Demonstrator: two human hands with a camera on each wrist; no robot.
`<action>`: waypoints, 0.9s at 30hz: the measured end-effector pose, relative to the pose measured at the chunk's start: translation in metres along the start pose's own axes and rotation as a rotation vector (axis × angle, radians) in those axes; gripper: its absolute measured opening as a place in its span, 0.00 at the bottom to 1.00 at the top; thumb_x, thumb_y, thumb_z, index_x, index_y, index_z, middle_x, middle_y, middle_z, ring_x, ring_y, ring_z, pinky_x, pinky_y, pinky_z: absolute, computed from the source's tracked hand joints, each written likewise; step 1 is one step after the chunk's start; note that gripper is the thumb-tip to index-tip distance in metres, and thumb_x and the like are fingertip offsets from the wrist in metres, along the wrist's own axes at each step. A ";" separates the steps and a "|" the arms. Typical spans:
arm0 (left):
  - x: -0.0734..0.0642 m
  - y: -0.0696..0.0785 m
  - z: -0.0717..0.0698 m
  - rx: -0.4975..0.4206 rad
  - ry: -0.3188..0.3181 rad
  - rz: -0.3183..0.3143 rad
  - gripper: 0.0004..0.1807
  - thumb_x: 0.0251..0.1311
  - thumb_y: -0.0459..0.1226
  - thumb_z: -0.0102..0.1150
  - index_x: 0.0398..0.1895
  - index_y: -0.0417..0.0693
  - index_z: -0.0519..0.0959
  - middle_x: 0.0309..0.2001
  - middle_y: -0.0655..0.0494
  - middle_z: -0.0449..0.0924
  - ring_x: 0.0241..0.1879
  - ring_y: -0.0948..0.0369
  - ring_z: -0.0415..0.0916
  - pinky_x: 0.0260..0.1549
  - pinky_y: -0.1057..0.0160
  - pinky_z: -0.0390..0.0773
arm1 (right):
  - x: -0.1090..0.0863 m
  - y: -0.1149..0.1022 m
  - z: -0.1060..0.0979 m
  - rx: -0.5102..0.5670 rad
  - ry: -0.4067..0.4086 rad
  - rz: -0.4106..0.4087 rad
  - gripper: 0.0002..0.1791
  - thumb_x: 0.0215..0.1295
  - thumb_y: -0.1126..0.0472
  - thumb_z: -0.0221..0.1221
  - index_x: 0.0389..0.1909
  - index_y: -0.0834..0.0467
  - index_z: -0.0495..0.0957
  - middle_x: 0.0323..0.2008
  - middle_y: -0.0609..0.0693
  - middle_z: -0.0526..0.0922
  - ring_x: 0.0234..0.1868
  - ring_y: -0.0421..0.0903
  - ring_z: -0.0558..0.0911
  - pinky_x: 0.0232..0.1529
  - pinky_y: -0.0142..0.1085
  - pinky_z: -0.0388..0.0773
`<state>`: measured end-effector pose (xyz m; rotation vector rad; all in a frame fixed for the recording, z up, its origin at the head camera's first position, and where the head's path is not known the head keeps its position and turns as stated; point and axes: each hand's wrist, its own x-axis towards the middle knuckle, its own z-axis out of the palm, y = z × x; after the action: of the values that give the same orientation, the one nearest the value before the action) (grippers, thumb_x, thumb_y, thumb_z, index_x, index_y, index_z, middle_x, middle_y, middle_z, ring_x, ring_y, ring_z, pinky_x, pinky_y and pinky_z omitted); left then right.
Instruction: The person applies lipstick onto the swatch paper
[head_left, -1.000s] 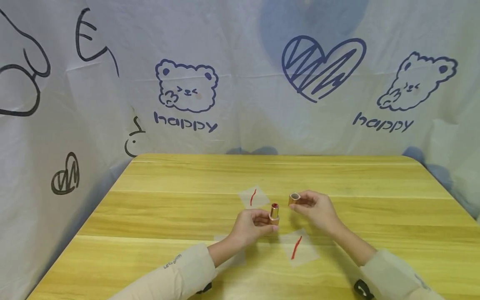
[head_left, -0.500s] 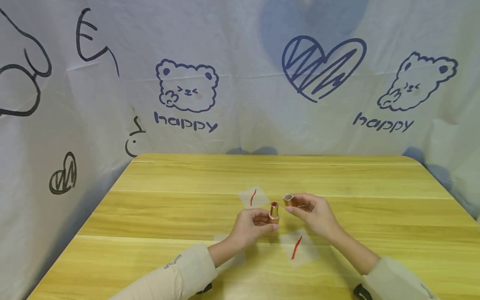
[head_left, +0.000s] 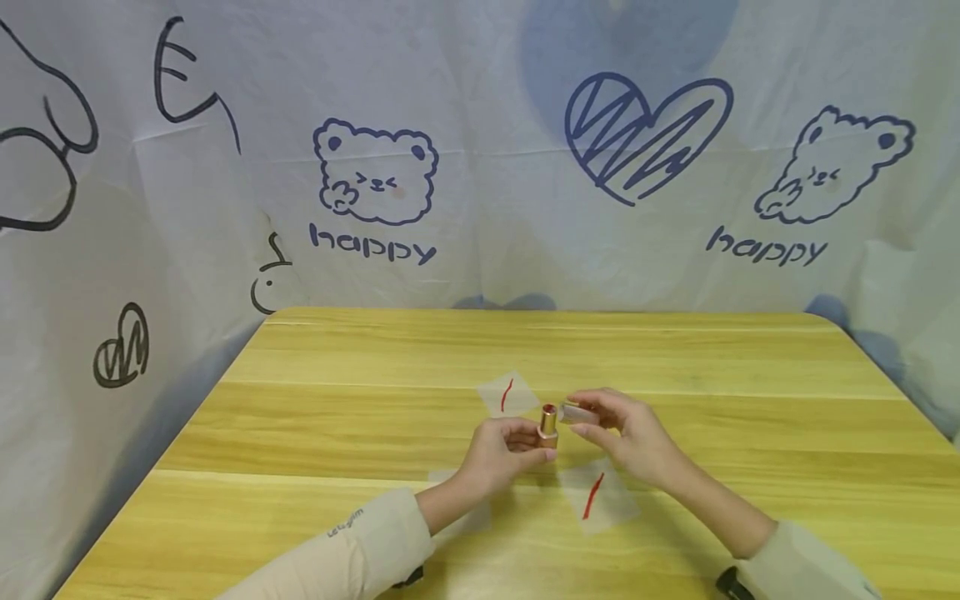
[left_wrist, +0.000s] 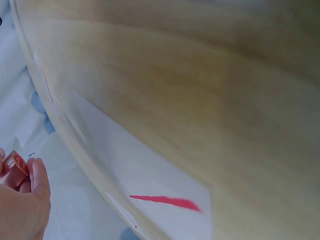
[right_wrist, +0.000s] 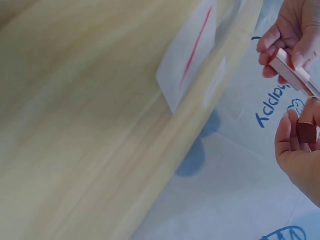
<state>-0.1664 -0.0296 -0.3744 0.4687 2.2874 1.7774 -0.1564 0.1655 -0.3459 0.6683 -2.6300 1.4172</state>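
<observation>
In the head view, my left hand (head_left: pixel 495 452) pinches the base of an uncapped gold lipstick (head_left: pixel 549 423), held upright with its red tip on top. Close on its right, my right hand (head_left: pixel 633 437) holds the lipstick cap (head_left: pixel 579 413) between thumb and fingers, lying sideways and pointing at the lipstick's upper tube. In the right wrist view, the cap (right_wrist: pixel 306 132) shows copper-coloured in the lower hand, beneath the hand with the lipstick base (right_wrist: pixel 289 69). Only part of the left hand (left_wrist: pixel 24 207) shows in the left wrist view, around a copper-coloured piece.
White paper squares lie on the wooden table (head_left: pixel 337 350). One paper (head_left: pixel 491 388) behind the hands and another paper (head_left: pixel 618 508) in front each bear a red stroke. A third paper (head_left: pixel 472 518) is partly covered by the left forearm. A cloth backdrop (head_left: pixel 495 217) hangs behind.
The right hand has moved left toward the lipstick, and the cap has tipped from mouth-up to sideways. The left hand with the lipstick has stayed in place.
</observation>
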 end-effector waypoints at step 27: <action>-0.002 0.000 0.001 0.004 -0.032 0.033 0.12 0.51 0.29 0.65 0.38 0.31 0.81 0.37 0.37 0.83 0.36 0.48 0.82 0.34 0.72 0.82 | 0.022 -0.029 -0.016 -0.149 -0.045 -0.173 0.15 0.56 0.68 0.62 0.46 0.64 0.77 0.35 0.51 0.82 0.31 0.34 0.73 0.28 0.27 0.75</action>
<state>-0.1646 -0.0296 -0.3743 0.5353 2.2749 1.7678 -0.1666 0.1571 -0.3080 0.8934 -2.6043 1.1613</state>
